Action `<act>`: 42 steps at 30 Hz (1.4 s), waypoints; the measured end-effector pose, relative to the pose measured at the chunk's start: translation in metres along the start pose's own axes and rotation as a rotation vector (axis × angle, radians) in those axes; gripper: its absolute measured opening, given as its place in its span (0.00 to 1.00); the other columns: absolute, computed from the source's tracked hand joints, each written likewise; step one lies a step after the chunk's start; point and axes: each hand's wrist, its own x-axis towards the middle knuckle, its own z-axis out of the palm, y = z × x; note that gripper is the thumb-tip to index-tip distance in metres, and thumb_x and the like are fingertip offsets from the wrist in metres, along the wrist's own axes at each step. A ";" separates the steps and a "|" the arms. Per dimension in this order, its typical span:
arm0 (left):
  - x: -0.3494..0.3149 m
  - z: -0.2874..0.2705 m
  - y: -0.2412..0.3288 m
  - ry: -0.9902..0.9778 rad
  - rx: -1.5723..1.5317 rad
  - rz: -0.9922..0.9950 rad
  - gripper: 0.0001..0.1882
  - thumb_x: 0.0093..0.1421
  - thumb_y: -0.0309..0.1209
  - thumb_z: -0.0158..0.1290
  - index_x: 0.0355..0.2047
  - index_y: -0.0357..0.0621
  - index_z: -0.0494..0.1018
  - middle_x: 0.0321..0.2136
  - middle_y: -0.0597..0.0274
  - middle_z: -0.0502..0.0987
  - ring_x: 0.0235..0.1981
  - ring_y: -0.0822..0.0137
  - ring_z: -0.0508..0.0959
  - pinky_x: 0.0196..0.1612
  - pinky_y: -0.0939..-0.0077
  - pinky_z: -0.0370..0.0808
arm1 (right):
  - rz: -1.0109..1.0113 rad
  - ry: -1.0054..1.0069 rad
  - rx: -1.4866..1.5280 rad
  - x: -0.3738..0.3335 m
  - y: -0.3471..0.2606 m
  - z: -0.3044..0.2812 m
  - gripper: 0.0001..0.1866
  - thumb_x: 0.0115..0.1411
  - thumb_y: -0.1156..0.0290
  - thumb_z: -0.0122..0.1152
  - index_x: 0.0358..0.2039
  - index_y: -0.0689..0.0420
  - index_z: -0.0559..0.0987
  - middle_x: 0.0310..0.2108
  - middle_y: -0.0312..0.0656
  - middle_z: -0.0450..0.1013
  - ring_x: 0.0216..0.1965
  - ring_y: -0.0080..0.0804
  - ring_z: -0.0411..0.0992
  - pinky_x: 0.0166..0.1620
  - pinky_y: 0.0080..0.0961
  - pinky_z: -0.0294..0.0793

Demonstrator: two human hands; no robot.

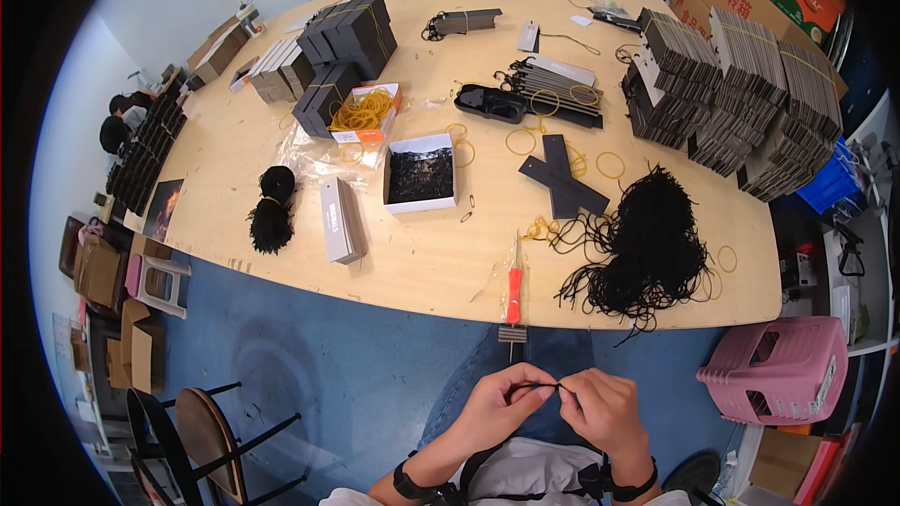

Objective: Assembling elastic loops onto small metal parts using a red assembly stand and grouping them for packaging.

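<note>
Close to my body, below the table's front edge, my left hand [502,408] and my right hand [600,408] meet with fingertips pinched. A short black cord [542,384] runs between them, gripped by both hands; its ends are hidden in the fingers. Ahead, a red-handled tool [514,295] with a thin metal shaft lies near the table edge. Right of it spreads a loose heap of black cords [647,253]. Two dark hang tags [562,178] lie crossed behind the heap, with yellow rubber bands around them.
On the wooden table [422,253] stand a white box of small black pieces [422,175], a box of rubber bands [366,112], a tied cord bundle [272,211] and a pale tag stack [341,220]. Tall card stacks [731,94] fill the right. A pink stool [773,370] stands at right.
</note>
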 end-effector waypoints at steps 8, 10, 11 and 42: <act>0.001 -0.001 0.001 0.001 0.070 0.011 0.06 0.63 0.24 0.53 0.40 0.37 0.73 0.20 0.81 0.58 0.22 0.86 0.55 0.25 0.89 0.54 | 0.007 -0.012 -0.014 0.000 -0.002 0.004 0.09 0.48 0.80 0.60 0.30 0.58 0.71 0.22 0.39 0.70 0.21 0.37 0.71 0.22 0.30 0.68; 0.002 -0.001 0.000 -0.003 0.076 0.001 0.06 0.63 0.25 0.53 0.40 0.37 0.73 0.20 0.81 0.58 0.22 0.86 0.55 0.25 0.89 0.54 | -0.006 -0.041 -0.036 0.000 -0.001 0.004 0.10 0.48 0.80 0.61 0.30 0.59 0.71 0.23 0.38 0.70 0.22 0.34 0.72 0.23 0.28 0.70; 0.002 -0.001 0.000 0.003 0.091 -0.022 0.06 0.63 0.25 0.53 0.40 0.37 0.73 0.20 0.81 0.58 0.22 0.86 0.55 0.25 0.89 0.54 | -0.020 -0.069 -0.057 0.000 0.000 0.004 0.10 0.48 0.79 0.61 0.31 0.59 0.70 0.23 0.38 0.69 0.23 0.31 0.72 0.24 0.27 0.71; -0.004 -0.014 0.001 -0.120 0.127 0.041 0.05 0.62 0.25 0.55 0.37 0.38 0.77 0.20 0.78 0.68 0.20 0.87 0.57 0.21 0.88 0.53 | 0.088 -0.333 0.329 0.004 0.012 -0.011 0.04 0.50 0.79 0.56 0.27 0.58 0.71 0.21 0.38 0.72 0.21 0.38 0.72 0.23 0.29 0.69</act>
